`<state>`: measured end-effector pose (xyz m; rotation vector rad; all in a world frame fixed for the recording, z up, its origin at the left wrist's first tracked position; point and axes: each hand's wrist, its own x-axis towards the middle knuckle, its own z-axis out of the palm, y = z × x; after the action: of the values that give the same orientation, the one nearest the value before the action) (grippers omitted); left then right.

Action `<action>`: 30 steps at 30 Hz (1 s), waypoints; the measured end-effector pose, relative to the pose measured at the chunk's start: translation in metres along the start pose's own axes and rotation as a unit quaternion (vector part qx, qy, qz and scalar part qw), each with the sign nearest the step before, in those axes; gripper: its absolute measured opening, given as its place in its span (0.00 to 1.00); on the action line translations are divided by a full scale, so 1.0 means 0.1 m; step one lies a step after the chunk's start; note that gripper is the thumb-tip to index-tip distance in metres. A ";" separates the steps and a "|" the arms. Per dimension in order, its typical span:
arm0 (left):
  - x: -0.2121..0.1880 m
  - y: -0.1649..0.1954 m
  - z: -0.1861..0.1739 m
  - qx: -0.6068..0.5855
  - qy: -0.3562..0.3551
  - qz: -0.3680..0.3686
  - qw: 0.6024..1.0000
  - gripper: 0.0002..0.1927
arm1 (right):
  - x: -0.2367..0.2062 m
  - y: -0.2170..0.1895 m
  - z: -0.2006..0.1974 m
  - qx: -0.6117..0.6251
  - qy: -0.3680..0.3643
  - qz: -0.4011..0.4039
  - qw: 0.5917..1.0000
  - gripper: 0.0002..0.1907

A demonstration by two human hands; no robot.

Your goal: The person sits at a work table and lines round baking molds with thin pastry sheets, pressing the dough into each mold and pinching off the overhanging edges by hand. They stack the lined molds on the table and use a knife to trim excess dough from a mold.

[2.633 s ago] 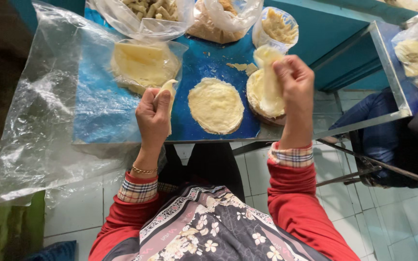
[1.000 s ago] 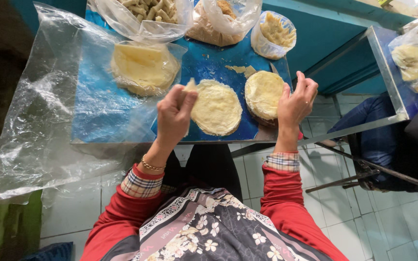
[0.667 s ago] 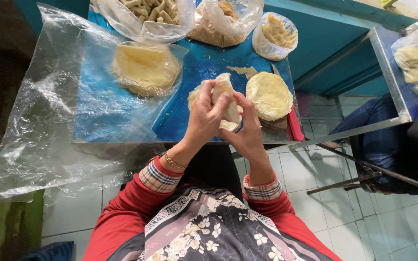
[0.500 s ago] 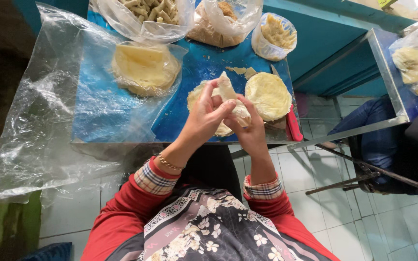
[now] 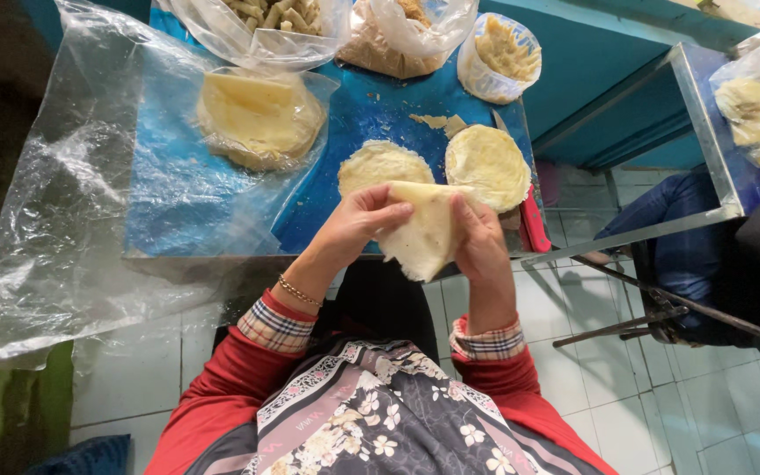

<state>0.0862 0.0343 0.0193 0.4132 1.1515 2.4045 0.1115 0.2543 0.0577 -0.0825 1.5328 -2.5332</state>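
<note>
A: Wrapper (image 5: 424,233), one pale thin sheet, folded, held up in front of the table's near edge, dead centre of the view. Both hands on it?

B: Yes. Left hand (image 5: 358,230) pinches its left edge, thumb on top. Right hand (image 5: 478,242) grips the right edge, fingers curled behind. Both grasping the same sheet.

A: Count the flat rounds on the table.

B: Two round stacks of wrappers: one (image 5: 384,164) at 12 o'clock from the hands, partly hidden by the held sheet, one (image 5: 488,164) at 1 o'clock. They sit just beside each other.

A: Bags?

B: Three open clear bags along the far edge: pale sticks (image 5: 270,22) at 11, brown filling (image 5: 402,31) at 12, shredded yellow stuff (image 5: 501,53) at 1. One more bag with a yellow block (image 5: 257,114) at 10. Another bag of pale lumps (image 5: 749,105) at 2, off the table.

A: Surface, room?

B: Blue tabletop (image 5: 371,114), metal-rimmed, big clear plastic sheet (image 5: 72,202) draped over its left end at 9. Pale tiled floor (image 5: 573,343) below. Another person's dark-clothed legs (image 5: 688,255) at 3, by a metal frame.
</note>
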 end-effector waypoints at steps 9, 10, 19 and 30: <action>0.28 -0.03 0.27 -0.063 0.048 -0.031 0.996 0.27 | 0.01 -0.39 0.05 -0.164 0.117 -0.074 0.977 0.16; 0.36 0.01 0.34 0.001 0.043 -0.004 0.999 0.26 | 0.04 -0.46 0.03 -0.192 0.129 -0.080 0.969 0.16; 1.69 0.05 0.72 0.466 0.109 0.140 0.867 0.20 | 0.79 -0.92 -0.88 -0.508 0.197 -0.144 0.826 0.09; 1.67 -0.22 0.55 0.554 0.156 0.187 0.796 0.18 | 0.73 -0.62 -1.08 -0.678 0.282 -0.196 0.649 0.09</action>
<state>-0.0274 0.1673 0.0482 0.6292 2.8226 1.8128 0.0167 0.3633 0.0585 0.2314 3.5811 -0.8791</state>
